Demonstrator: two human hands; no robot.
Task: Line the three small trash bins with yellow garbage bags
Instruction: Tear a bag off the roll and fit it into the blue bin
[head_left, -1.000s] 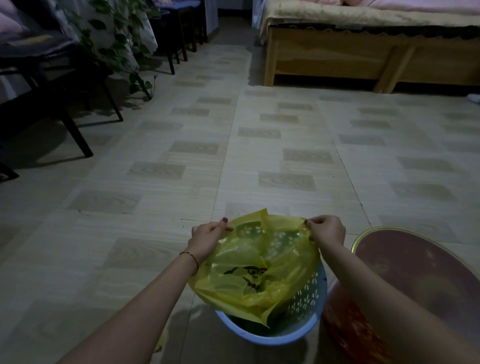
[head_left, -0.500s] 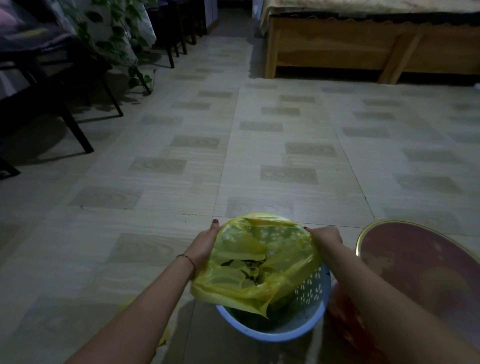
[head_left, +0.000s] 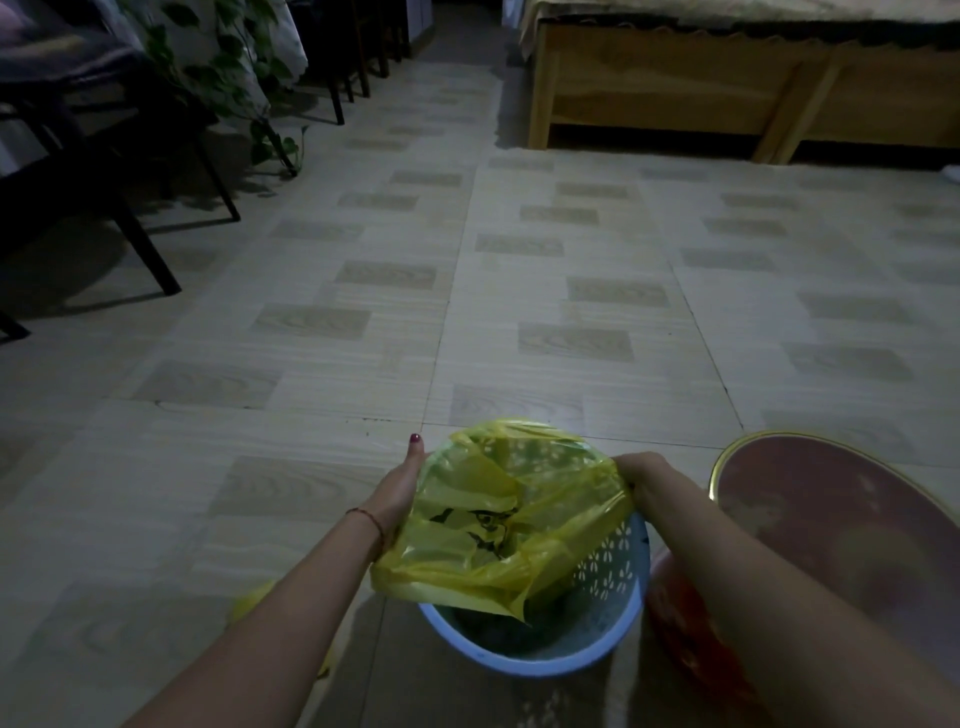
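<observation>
Thin yellow plastic garbage bag (head_left: 498, 525) is being held over perforated blue plastic bin (head_left: 597, 613) rim, gripped by left hand (head_left: 400, 488) and right hand (head_left: 641, 475) at opposite edges.

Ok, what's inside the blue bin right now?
The yellow garbage bag is partly inside the blue bin, its far edge over the rim, held by the left hand and right hand. The near rim is uncovered; the bottom is too dark to tell.

Tiled floor (head_left: 519, 322) under blue bin (head_left: 587, 639)
</observation>
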